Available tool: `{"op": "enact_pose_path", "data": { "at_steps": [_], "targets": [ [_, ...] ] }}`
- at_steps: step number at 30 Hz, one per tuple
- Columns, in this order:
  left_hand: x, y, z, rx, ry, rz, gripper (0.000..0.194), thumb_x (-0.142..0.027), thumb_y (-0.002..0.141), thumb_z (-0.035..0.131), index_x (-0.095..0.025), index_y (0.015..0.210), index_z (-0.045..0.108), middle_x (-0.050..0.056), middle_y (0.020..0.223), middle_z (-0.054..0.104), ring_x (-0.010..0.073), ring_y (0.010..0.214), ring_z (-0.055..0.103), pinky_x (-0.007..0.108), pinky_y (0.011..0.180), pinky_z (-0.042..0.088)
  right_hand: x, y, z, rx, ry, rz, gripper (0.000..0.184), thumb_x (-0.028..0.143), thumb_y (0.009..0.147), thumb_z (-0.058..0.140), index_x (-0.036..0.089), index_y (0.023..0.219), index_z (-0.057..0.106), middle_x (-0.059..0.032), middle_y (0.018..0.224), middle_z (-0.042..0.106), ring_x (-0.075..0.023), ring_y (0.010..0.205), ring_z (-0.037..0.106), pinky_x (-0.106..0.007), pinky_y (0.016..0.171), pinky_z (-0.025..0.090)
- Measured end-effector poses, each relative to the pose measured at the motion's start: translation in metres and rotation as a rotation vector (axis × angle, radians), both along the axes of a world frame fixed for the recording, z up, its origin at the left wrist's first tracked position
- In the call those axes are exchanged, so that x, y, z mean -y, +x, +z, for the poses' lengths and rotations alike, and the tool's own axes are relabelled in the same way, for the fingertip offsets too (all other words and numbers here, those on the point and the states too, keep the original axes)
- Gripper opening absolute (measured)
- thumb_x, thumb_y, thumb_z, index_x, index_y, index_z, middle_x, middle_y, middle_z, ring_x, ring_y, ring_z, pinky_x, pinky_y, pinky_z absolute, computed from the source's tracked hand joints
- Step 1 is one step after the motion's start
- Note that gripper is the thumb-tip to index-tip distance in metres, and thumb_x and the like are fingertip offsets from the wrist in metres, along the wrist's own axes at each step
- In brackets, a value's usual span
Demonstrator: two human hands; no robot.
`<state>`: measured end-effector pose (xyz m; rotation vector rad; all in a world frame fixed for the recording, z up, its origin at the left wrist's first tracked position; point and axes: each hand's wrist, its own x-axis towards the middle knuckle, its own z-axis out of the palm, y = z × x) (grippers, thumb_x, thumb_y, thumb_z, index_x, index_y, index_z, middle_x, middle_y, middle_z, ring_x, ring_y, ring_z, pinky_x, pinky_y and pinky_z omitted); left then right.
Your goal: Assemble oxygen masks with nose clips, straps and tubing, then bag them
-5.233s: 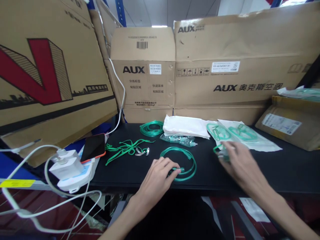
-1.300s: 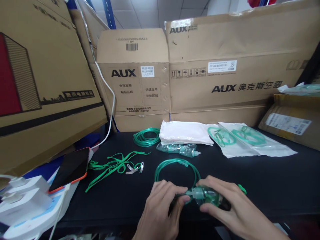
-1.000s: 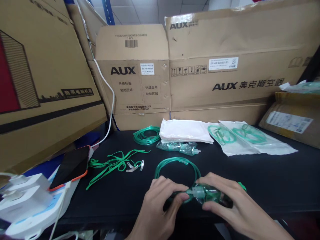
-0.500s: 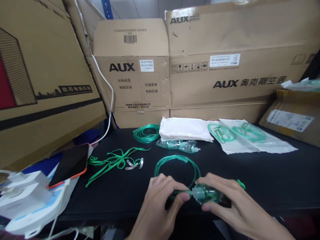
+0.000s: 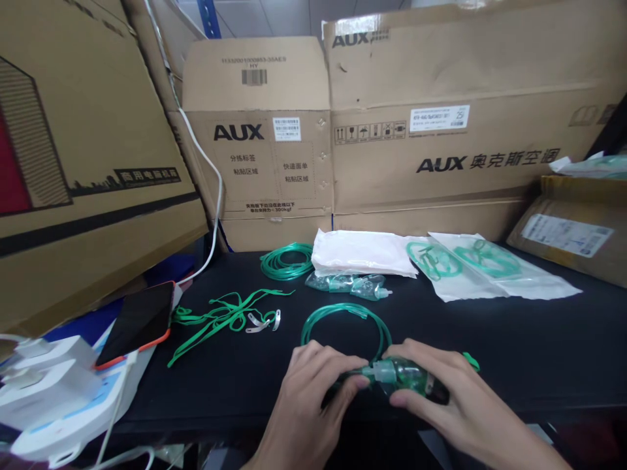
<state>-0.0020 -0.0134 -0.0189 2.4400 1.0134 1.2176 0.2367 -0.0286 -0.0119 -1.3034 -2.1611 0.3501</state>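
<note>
A large cardboard panel (image 5: 465,140) stood between 12 and 1 o'clock, behind the black table (image 5: 529,336) where I worked near the front edge. A ring of green tubing (image 5: 343,307) lay flat at about 10 o'clock from my work, just beyond my left fingers. My right grip (image 5: 455,385) was clamped around what looked like a soft green mask (image 5: 410,376), at roughly 5 o'clock from the middle of my view — thumb on the near side, fingers over the far side. The mask's pale connector (image 5: 383,371) pointed to 9 o'clock, towards my left grip (image 5: 313,395), which pinched a thin tube end (image 5: 363,372). The two met there, though I could not tell whether one sat inside the other.

I judged it best to hold both in one line, pinch close to the joint so the tube would not buckle, and brace the stiff neck rather than the soft body. An even push with a slight twist seemed wiser than force — a tilted tube might have kinked.
</note>
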Motion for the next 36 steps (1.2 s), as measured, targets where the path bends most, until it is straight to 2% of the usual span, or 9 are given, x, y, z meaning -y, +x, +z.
{"op": "enact_pose_path", "data": {
  "at_steps": [9, 14, 18, 21, 24, 31, 36],
  "targets": [
    [-0.001, 0.002, -0.003, 0.073, 0.101, -0.009, 0.019, -0.013, 0.1, 0.066, -0.026, 0.114, 0.066, -0.003, 0.095, 0.075, 0.017, 0.084, 0.065, 0.032, 0.081, 0.045, 0.001, 0.005, 0.003, 0.011, 0.032, 0.0, 0.029, 0.043, 0.09, 0.073, 0.031, 0.116, 0.073, -0.0008, 0.114, 0.081, -0.0243, 0.101, 0.078, -0.025, 0.078, 0.06],
    [0.003, 0.004, -0.005, 0.036, 0.085, 0.004, 0.016, -0.012, 0.101, 0.064, -0.025, 0.111, 0.066, -0.001, 0.091, 0.074, 0.0177, 0.081, 0.064, 0.033, 0.078, 0.044, 0.002, 0.003, 0.007, -0.011, 0.004, 0.034, 0.018, 0.038, 0.096, 0.066, 0.031, 0.11, 0.074, 0.001, 0.109, 0.081, -0.0224, 0.097, 0.078, -0.024, 0.075, 0.059],
    [0.005, 0.005, -0.004, 0.039, 0.084, -0.015, 0.014, -0.013, 0.103, 0.06, -0.023, 0.11, 0.066, 0.0, 0.089, 0.072, 0.0183, 0.079, 0.061, 0.033, 0.077, 0.044, 0.002, 0.002, 0.01, -0.021, 0.023, 0.057, 0.02, 0.042, 0.097, 0.065, 0.029, 0.11, 0.073, -0.0007, 0.111, 0.081, -0.0232, 0.097, 0.078, -0.024, 0.073, 0.059],
    [0.005, 0.005, -0.001, 0.041, 0.062, -0.047, 0.014, -0.011, 0.103, 0.058, -0.022, 0.109, 0.066, 0.001, 0.09, 0.072, 0.0177, 0.078, 0.06, 0.032, 0.077, 0.045, 0.003, 0.003, 0.01, -0.009, 0.054, 0.078, 0.02, 0.042, 0.098, 0.064, 0.03, 0.111, 0.072, -0.0017, 0.115, 0.08, -0.0238, 0.1, 0.078, -0.024, 0.072, 0.059],
    [0.004, 0.005, 0.001, 0.06, 0.034, -0.073, 0.012, -0.014, 0.103, 0.059, -0.021, 0.109, 0.067, 0.001, 0.089, 0.072, 0.0169, 0.076, 0.06, 0.032, 0.076, 0.046, 0.004, 0.003, 0.008, -0.006, 0.072, 0.09, 0.021, 0.042, 0.099, 0.063, 0.031, 0.114, 0.071, -0.0012, 0.11, 0.08, -0.0225, 0.095, 0.078, -0.023, 0.068, 0.058],
    [0.004, 0.002, 0.007, 0.104, -0.066, -0.047, 0.012, -0.016, 0.1, 0.065, -0.025, 0.106, 0.071, -0.003, 0.09, 0.074, 0.0156, 0.079, 0.066, 0.03, 0.079, 0.049, 0.001, 0.004, 0.003, -0.014, 0.088, 0.103, 0.029, 0.043, 0.1, 0.062, 0.029, 0.125, 0.063, -0.0035, 0.107, 0.077, -0.0206, 0.087, 0.076, -0.024, 0.063, 0.056],
    [0.004, 0.004, 0.009, 0.099, -0.134, -0.02, 0.014, -0.016, 0.101, 0.063, -0.025, 0.103, 0.073, -0.003, 0.088, 0.076, 0.0154, 0.077, 0.068, 0.029, 0.076, 0.051, 0.0, 0.004, -0.003, -0.03, 0.144, 0.103, 0.028, 0.039, 0.099, 0.064, 0.026, 0.124, 0.061, -0.0032, 0.095, 0.072, -0.0187, 0.077, 0.073, -0.024, 0.06, 0.055]
  ]
}}
